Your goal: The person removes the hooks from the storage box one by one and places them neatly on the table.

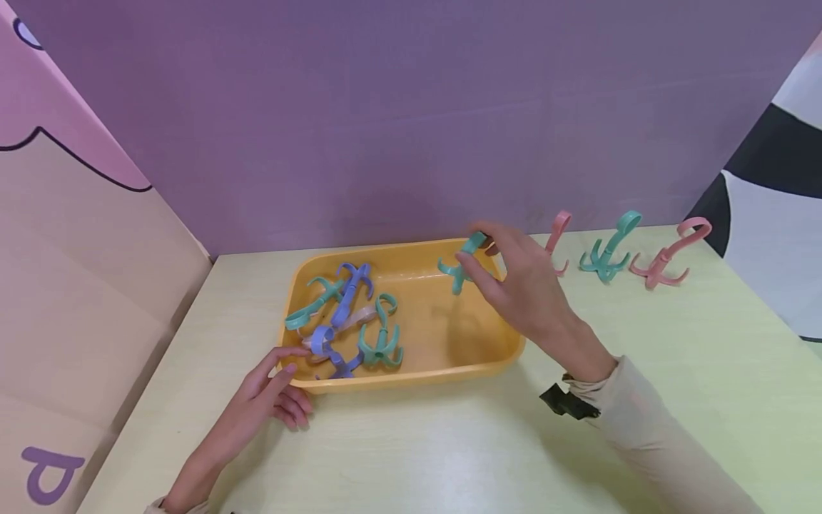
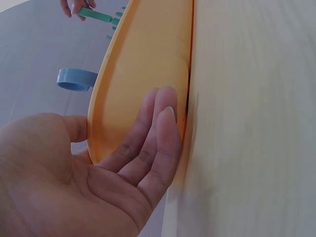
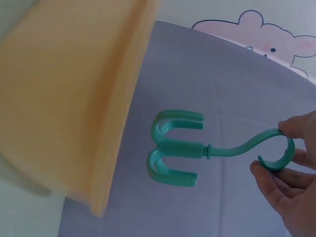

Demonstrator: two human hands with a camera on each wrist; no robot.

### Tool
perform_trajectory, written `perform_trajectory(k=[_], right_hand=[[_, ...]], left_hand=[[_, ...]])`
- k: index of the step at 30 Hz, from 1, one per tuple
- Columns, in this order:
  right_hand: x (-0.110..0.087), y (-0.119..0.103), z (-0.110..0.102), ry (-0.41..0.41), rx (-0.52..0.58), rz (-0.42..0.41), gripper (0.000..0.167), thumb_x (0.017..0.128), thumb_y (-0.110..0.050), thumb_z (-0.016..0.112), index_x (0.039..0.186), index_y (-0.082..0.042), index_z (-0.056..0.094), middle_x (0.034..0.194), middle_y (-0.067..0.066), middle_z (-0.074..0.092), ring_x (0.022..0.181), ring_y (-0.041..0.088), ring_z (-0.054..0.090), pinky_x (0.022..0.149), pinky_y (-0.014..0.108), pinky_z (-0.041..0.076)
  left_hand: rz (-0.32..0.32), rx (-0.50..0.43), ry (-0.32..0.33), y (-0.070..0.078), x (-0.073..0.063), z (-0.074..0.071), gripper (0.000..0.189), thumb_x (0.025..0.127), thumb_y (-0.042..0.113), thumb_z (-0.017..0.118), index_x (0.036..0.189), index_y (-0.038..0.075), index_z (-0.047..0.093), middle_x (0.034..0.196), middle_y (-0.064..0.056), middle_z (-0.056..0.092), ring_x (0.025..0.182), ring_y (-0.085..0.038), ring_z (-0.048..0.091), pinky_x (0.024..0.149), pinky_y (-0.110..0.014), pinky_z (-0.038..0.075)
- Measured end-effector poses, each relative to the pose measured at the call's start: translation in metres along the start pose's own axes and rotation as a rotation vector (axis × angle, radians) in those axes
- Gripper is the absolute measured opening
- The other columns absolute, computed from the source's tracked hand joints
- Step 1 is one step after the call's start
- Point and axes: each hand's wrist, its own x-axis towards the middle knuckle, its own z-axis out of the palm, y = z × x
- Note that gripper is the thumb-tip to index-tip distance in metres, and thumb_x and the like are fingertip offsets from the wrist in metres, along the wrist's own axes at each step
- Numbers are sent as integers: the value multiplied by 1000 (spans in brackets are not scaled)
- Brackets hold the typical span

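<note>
My right hand (image 1: 529,289) pinches a green four-pronged hanging hook (image 3: 182,149) by its curled top end, prongs downward, over the right part of a yellow plastic tray (image 1: 411,378). The tray's near left corner is held by my left hand (image 1: 257,400), with thumb and index finger at the rim and the other fingers along the outer wall. Inside the tray's left half lie several more hooks: a green hook (image 1: 382,348), a purple hook (image 1: 349,294), another green hook (image 1: 321,303) and a pale pink one, partly covered by others.
On the table (image 1: 398,457) right of the tray stand a green hook (image 1: 606,263), a pink hook (image 1: 660,268) and another pink hook (image 1: 560,227) partly behind my right hand. A purple wall (image 1: 398,128) rises close behind the tray.
</note>
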Motion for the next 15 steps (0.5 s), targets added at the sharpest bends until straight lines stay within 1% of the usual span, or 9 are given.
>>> perform_trajectory(k=[2, 4, 6, 7, 9, 11, 12, 14, 15], right_hand=[[2, 0, -5, 28, -2, 1, 35, 83, -6, 79, 113, 2, 62, 90, 11, 67, 80, 28, 65, 97, 45, 44], [4, 0, -11, 46, -11, 8, 34, 84, -7, 79, 113, 2, 63, 90, 11, 67, 81, 28, 65, 90, 39, 47], [7, 1, -19, 67, -16, 13, 33, 85, -7, 78, 113, 2, 63, 90, 12, 68, 81, 28, 66, 87, 38, 45], [9, 2, -23, 74, -29, 16, 33, 85, -8, 78, 113, 2, 63, 90, 12, 68, 81, 28, 66, 79, 35, 46], [13, 4, -32, 92, -40, 27, 33, 86, -9, 78, 113, 3, 64, 90, 12, 69, 81, 27, 68, 64, 29, 43], [15, 6, -40, 114, -42, 35, 33, 86, -8, 78, 113, 3, 64, 89, 11, 69, 77, 26, 68, 67, 24, 44], [17, 7, -45, 117, -44, 43, 32, 86, -8, 77, 113, 3, 64, 88, 10, 69, 75, 23, 67, 66, 20, 44], [18, 10, -54, 103, -41, 56, 30, 86, -7, 77, 111, 3, 65, 87, 9, 70, 74, 18, 66, 66, 14, 43], [18, 12, -58, 86, -42, 69, 29, 86, -7, 78, 111, 2, 66, 86, 7, 70, 74, 13, 65, 70, 12, 44]], left_hand=[[-2, 0, 0, 0, 0, 0, 42, 110, 32, 38, 143, 7, 36, 84, -30, 68, 66, -40, 69, 59, -45, 59], [-3, 3, 0, 0, 0, 0, 42, 110, 33, 38, 143, 7, 36, 84, -30, 68, 67, -40, 69, 60, -45, 59], [-6, 7, 0, 0, 0, 0, 42, 110, 33, 38, 143, 8, 37, 84, -30, 68, 67, -40, 69, 60, -45, 59], [-6, 8, 1, 0, 0, 0, 42, 110, 33, 38, 143, 8, 37, 84, -29, 68, 67, -40, 69, 60, -45, 59], [-5, 10, 2, 0, 0, -1, 42, 110, 33, 38, 143, 8, 37, 84, -29, 68, 67, -40, 69, 60, -45, 59], [-5, 10, 3, 0, 0, -1, 42, 110, 33, 37, 143, 8, 36, 84, -29, 68, 67, -40, 69, 60, -45, 59], [-5, 10, 3, 0, 0, -1, 42, 110, 33, 37, 143, 8, 36, 84, -29, 68, 67, -40, 69, 60, -45, 59], [-8, 10, 4, 0, 0, -1, 42, 110, 33, 37, 143, 8, 36, 84, -29, 68, 67, -40, 69, 60, -45, 59], [-10, 10, 5, 0, 0, -1, 42, 110, 33, 37, 143, 8, 36, 84, -29, 68, 67, -40, 69, 60, -45, 59]])
